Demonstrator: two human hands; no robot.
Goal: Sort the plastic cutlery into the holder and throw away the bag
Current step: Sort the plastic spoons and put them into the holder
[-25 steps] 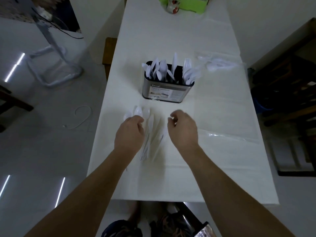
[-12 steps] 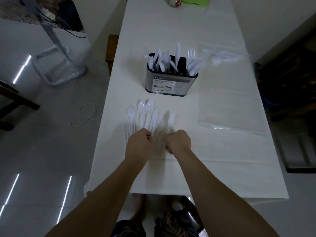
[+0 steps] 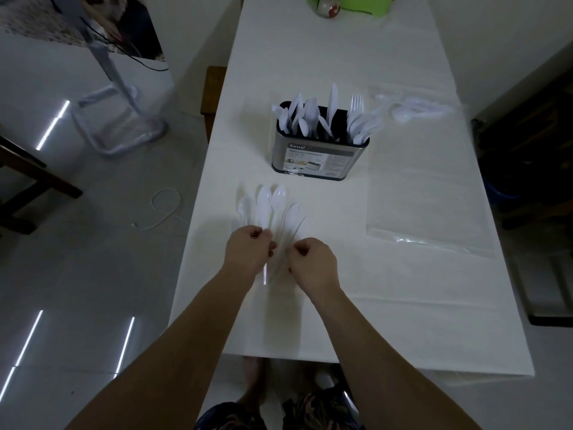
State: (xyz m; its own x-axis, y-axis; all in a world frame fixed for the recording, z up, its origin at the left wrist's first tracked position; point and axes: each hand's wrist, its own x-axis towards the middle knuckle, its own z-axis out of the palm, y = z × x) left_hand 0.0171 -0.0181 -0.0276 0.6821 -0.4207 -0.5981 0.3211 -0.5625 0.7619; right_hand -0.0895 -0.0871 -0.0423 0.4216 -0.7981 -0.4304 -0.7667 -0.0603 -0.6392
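Several white plastic spoons (image 3: 267,206) lie fanned on the white table (image 3: 403,321), bowls pointing away from me. My left hand (image 3: 248,252) and my right hand (image 3: 313,263) are curled around the handle ends, gathering them together from both sides. Behind them stands a steel cutlery holder (image 3: 319,158) with a label, holding white spoons, knives and forks upright. A flat clear plastic bag (image 3: 431,212) lies to the right of the holder. At the far right a second clear bag (image 3: 412,105) with white cutlery inside rests on the table.
A green container (image 3: 362,4) and a small jar (image 3: 328,7) stand at the table's far end. A wooden chair (image 3: 212,97) is at the left edge, a fan stand (image 3: 121,125) and a white cable (image 3: 164,212) on the floor, dark furniture to the right.
Both hands slid back from the spoon bowls to the handle ends and closed in toward each other, bunching the spoons tighter.
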